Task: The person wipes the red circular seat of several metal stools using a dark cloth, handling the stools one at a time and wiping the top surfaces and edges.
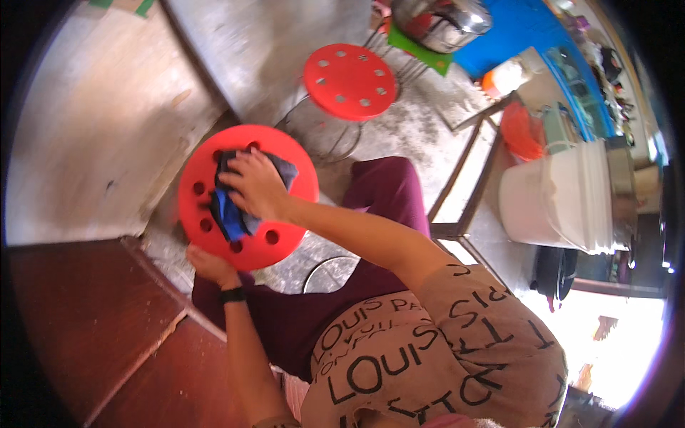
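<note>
A round red plastic stool seat with holes in it is in front of me, above my lap. On top of it lies a crumpled grey, black and blue cloth. My right hand is pressed on the cloth, fingers bent over it against the seat. At the seat's near left rim, my left hand, with a black band at the wrist, holds the edge; some of its fingers are hidden beneath. Part of the cloth is covered by my right hand.
A second red stool with metal legs stands beyond. To the right are a white plastic bucket and a dark-framed stand. A shiny metal pot is at the top. Reddish-brown panels border the left, below a pale wall.
</note>
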`<state>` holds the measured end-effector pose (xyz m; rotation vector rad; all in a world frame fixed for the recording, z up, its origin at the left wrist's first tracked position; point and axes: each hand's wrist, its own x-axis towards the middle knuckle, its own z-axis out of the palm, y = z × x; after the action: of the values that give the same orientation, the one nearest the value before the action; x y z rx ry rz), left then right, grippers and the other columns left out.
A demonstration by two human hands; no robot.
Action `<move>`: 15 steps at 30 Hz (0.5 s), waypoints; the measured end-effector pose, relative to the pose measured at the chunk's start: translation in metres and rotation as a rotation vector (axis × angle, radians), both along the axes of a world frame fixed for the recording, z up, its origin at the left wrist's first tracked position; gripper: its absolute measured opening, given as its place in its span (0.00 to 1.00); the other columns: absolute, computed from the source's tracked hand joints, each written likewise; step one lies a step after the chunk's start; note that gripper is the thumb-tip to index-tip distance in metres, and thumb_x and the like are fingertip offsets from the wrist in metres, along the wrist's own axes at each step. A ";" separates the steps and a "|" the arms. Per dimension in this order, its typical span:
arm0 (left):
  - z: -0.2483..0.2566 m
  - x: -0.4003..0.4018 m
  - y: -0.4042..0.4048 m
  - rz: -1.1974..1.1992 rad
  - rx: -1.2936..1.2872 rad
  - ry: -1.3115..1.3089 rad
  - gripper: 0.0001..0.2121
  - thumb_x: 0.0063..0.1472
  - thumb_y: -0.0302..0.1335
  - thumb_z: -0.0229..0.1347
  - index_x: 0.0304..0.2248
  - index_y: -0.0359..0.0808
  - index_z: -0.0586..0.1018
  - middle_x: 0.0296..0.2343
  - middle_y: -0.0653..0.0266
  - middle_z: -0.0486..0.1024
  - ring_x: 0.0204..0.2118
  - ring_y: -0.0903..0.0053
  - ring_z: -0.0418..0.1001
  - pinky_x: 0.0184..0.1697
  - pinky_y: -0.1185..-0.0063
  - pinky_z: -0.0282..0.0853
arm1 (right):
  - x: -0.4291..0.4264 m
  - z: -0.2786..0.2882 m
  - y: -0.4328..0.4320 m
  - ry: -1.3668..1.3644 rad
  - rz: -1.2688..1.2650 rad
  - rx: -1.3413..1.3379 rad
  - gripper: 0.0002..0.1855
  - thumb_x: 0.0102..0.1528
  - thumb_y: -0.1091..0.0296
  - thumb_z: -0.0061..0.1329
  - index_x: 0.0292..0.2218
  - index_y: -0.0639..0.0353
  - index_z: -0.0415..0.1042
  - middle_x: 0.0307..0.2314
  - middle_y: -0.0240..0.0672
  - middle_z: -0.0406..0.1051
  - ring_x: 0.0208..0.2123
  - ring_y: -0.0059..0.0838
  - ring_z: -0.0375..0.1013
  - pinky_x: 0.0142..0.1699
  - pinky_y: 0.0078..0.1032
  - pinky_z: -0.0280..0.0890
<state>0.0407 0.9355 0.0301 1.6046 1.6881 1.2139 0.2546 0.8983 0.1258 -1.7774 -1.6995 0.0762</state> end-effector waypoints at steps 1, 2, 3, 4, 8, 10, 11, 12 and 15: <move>-0.009 -0.008 0.005 -0.039 -0.011 0.010 0.17 0.68 0.32 0.39 0.41 0.24 0.72 0.41 0.43 0.71 0.44 0.53 0.68 0.49 0.66 0.61 | -0.013 0.001 0.022 -0.004 -0.059 0.014 0.24 0.46 0.60 0.54 0.46 0.47 0.72 0.47 0.39 0.66 0.55 0.44 0.59 0.62 0.47 0.48; 0.005 0.006 -0.002 -0.039 -0.007 0.011 0.17 0.68 0.32 0.38 0.41 0.24 0.72 0.40 0.42 0.72 0.43 0.52 0.68 0.49 0.66 0.62 | -0.018 0.001 0.030 0.034 -0.037 0.020 0.24 0.46 0.60 0.54 0.46 0.47 0.72 0.47 0.39 0.66 0.55 0.44 0.59 0.62 0.47 0.48; 0.008 0.014 -0.006 -0.054 0.073 0.073 0.17 0.68 0.31 0.38 0.40 0.24 0.73 0.38 0.44 0.73 0.41 0.54 0.69 0.47 0.66 0.63 | -0.025 0.002 0.036 0.020 -0.025 0.029 0.22 0.46 0.60 0.53 0.45 0.47 0.72 0.47 0.40 0.66 0.56 0.45 0.59 0.62 0.47 0.48; 0.009 0.019 -0.003 -0.015 0.043 0.042 0.16 0.67 0.29 0.38 0.40 0.25 0.73 0.36 0.46 0.73 0.40 0.57 0.70 0.46 0.68 0.64 | -0.038 0.006 0.039 0.002 -0.009 0.046 0.21 0.47 0.60 0.53 0.45 0.46 0.73 0.48 0.40 0.66 0.56 0.45 0.59 0.62 0.47 0.49; 0.022 0.025 0.000 0.081 -0.423 -1.580 0.14 0.64 0.32 0.43 0.37 0.28 0.74 0.33 0.58 0.73 0.38 0.68 0.70 0.43 0.71 0.65 | -0.065 -0.008 0.001 0.046 0.300 0.005 0.21 0.46 0.62 0.52 0.44 0.53 0.73 0.49 0.40 0.67 0.55 0.42 0.61 0.61 0.43 0.50; -0.034 -0.025 0.026 -0.060 -0.139 -0.830 0.14 0.66 0.33 0.41 0.37 0.29 0.72 0.33 0.51 0.72 0.38 0.58 0.69 0.42 0.67 0.63 | -0.074 0.005 -0.022 0.044 0.323 0.045 0.22 0.42 0.66 0.53 0.42 0.56 0.72 0.45 0.39 0.69 0.50 0.41 0.65 0.58 0.41 0.54; -0.023 -0.011 0.014 -0.093 0.004 -0.190 0.15 0.67 0.34 0.40 0.37 0.29 0.72 0.34 0.49 0.71 0.37 0.55 0.69 0.42 0.67 0.63 | -0.059 -0.003 -0.047 -0.002 0.332 0.062 0.23 0.40 0.67 0.53 0.42 0.56 0.72 0.44 0.38 0.69 0.49 0.39 0.66 0.56 0.41 0.57; 0.004 0.011 -0.003 -0.072 -0.013 -0.176 0.16 0.68 0.34 0.38 0.36 0.29 0.72 0.34 0.46 0.70 0.37 0.52 0.67 0.42 0.65 0.62 | -0.039 0.002 -0.075 -0.045 0.372 0.013 0.24 0.38 0.68 0.54 0.41 0.55 0.72 0.43 0.37 0.70 0.48 0.38 0.67 0.55 0.40 0.58; 0.026 0.025 -0.012 -0.023 0.016 -0.149 0.15 0.67 0.33 0.40 0.37 0.28 0.72 0.33 0.48 0.71 0.38 0.55 0.68 0.44 0.66 0.62 | 0.015 0.004 -0.119 -0.214 0.442 0.003 0.20 0.41 0.60 0.51 0.38 0.52 0.72 0.40 0.36 0.70 0.44 0.37 0.69 0.50 0.39 0.61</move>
<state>0.0654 0.9235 0.0565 1.4992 1.5662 1.3048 0.2695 0.7794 0.1300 -1.4179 -2.2226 0.0772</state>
